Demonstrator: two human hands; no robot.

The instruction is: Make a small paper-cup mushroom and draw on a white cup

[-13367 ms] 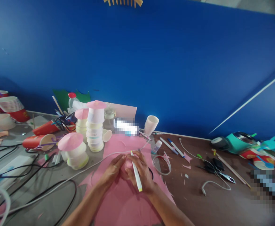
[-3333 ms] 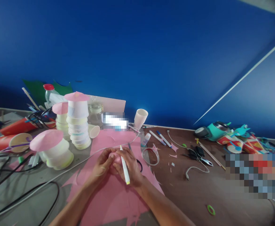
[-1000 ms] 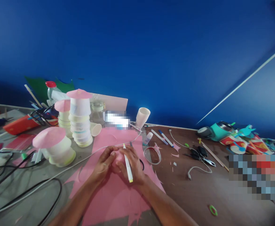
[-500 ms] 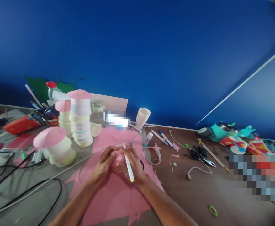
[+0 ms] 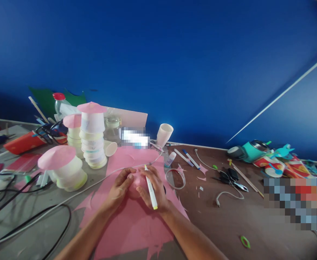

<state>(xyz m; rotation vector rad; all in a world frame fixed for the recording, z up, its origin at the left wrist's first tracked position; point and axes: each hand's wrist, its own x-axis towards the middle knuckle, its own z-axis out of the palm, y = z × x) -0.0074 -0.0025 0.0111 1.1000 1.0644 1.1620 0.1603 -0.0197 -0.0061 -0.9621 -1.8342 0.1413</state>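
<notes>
Both hands are around a small rounded piece of pink paper (image 5: 136, 186) in front of me. My left hand (image 5: 122, 183) grips its left side, fingers bent over the top edge. My right hand (image 5: 156, 187) lies along the right side, thumb near the paper's middle. A white marker with yellow ends (image 5: 151, 191) is tucked in that hand, slanting across its back. Under both hands a large pink sheet (image 5: 131, 231) is spread, with jagged cut edges. The paper's underside is hidden.
Left stand stacked paper cups (image 5: 93, 144) with pink paper cone tops. A white cable (image 5: 74, 196) crosses the table. A tilted cup (image 5: 165, 134), glue bottle (image 5: 170, 159), blue marker (image 5: 191, 159), keys (image 5: 230, 177) and a teal tumbler (image 5: 252, 151) lie to the right.
My right hand has turned slightly and the marker in it has shifted a little to the right. The right thumb has moved on the pink paper. My left hand is nearly still.
</notes>
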